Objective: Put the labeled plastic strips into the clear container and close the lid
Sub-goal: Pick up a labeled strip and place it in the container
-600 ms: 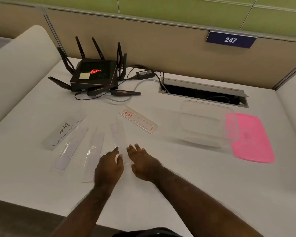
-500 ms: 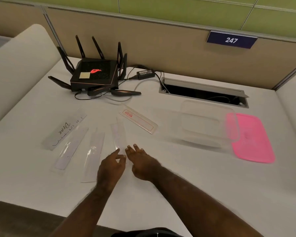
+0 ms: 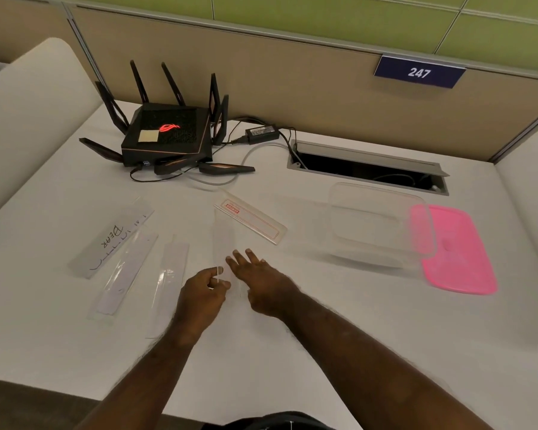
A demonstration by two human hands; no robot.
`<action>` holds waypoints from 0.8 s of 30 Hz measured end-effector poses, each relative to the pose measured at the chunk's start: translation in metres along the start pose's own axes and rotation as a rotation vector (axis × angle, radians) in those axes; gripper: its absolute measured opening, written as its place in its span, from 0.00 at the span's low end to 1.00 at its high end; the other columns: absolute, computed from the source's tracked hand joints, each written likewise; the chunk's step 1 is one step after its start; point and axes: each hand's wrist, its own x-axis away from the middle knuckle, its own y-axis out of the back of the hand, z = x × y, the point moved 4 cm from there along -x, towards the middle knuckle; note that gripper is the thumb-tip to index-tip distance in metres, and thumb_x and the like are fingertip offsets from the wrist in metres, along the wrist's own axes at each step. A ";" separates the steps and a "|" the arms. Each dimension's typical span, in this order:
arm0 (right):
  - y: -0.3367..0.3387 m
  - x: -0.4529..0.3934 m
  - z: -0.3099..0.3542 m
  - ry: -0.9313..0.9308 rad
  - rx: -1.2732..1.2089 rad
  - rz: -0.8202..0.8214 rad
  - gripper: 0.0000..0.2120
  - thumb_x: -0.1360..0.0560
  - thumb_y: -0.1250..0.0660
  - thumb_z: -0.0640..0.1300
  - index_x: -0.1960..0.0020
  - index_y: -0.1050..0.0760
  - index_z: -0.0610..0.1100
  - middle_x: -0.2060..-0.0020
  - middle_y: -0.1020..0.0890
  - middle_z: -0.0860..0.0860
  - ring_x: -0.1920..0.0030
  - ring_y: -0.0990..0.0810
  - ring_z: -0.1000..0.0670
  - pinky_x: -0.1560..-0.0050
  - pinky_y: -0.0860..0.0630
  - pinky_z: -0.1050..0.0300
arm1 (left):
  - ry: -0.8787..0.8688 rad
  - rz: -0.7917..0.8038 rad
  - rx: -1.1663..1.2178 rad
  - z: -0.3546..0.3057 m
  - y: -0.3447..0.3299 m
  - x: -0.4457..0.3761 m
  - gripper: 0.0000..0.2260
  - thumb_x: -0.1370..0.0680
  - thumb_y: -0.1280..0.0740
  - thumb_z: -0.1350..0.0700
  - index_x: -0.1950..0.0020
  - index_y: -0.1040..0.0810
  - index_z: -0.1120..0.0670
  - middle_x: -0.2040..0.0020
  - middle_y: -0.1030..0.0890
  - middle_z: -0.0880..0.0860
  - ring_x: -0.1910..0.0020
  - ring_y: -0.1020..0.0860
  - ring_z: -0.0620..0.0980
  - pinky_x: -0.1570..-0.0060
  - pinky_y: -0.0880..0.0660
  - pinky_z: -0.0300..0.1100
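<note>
On the white desk (image 3: 292,352) five plastic strips lie fanned out in front of the person. The left hand (image 3: 201,294) has its thumb and forefinger pinched on the near end of the clear middle strip (image 3: 223,243), whose near end looks slightly raised off the desk, though the transparency makes that hard to judge. The right hand (image 3: 258,282) rests just beside that strip on its right side, fingers loosely spread and flat over the surface, gripping nothing; whether its fingertips touch the strip cannot be told. To the left lie three more strips: the handwritten strip (image 3: 112,240) reading "BEAR" farthest left, then a pale strip (image 3: 126,271), then another clear strip (image 3: 170,280) whose near end runs under the left wrist. Beyond the hands, angled toward the right, sits the red-printed strip (image 3: 250,220), apart from both hands. The clear container (image 3: 379,225) stands open and empty well to the right of the strips, and the pink lid (image 3: 457,252) lies flat on the desk on its right side, partly seen through the container's wall. At the back of the desk a black router (image 3: 168,136) with raised antennas shows a glowing red logo, with a power adapter (image 3: 261,131) near it and an open cable slot (image 3: 367,172) behind the container. A blue sign (image 3: 419,72) on the partition reads 247.
</note>
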 end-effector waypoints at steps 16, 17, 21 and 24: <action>0.096 0.004 -0.056 0.008 0.120 -0.225 0.36 0.24 0.31 0.44 0.22 0.46 0.47 0.22 0.43 0.49 0.22 0.50 0.46 0.29 0.39 0.45 | -0.032 0.469 0.096 -0.064 0.053 0.012 0.14 0.20 0.41 0.65 0.42 0.19 0.53 0.61 0.17 0.52 0.65 0.24 0.47 0.59 0.22 0.43; 0.101 0.008 -0.061 0.006 0.092 -0.238 0.35 0.25 0.30 0.44 0.23 0.43 0.48 0.23 0.40 0.50 0.22 0.48 0.47 0.29 0.38 0.46 | -0.040 0.499 0.086 -0.068 0.053 0.011 0.14 0.19 0.41 0.64 0.42 0.19 0.53 0.62 0.17 0.51 0.65 0.25 0.46 0.59 0.22 0.43; 0.127 0.028 -0.082 -0.011 0.057 -0.220 0.32 0.28 0.27 0.51 0.27 0.34 0.51 0.29 0.29 0.53 0.25 0.40 0.50 0.33 0.36 0.49 | -0.070 0.444 0.109 -0.082 0.052 0.002 0.14 0.19 0.41 0.64 0.39 0.20 0.55 0.59 0.17 0.53 0.63 0.25 0.49 0.56 0.22 0.46; 0.151 0.045 -0.101 -0.051 0.103 -0.252 0.30 0.29 0.30 0.58 0.29 0.32 0.54 0.33 0.26 0.52 0.31 0.32 0.49 0.36 0.35 0.52 | -0.152 0.318 0.058 -0.095 0.049 -0.011 0.14 0.19 0.39 0.57 0.35 0.23 0.52 0.49 0.17 0.49 0.54 0.21 0.49 0.49 0.23 0.46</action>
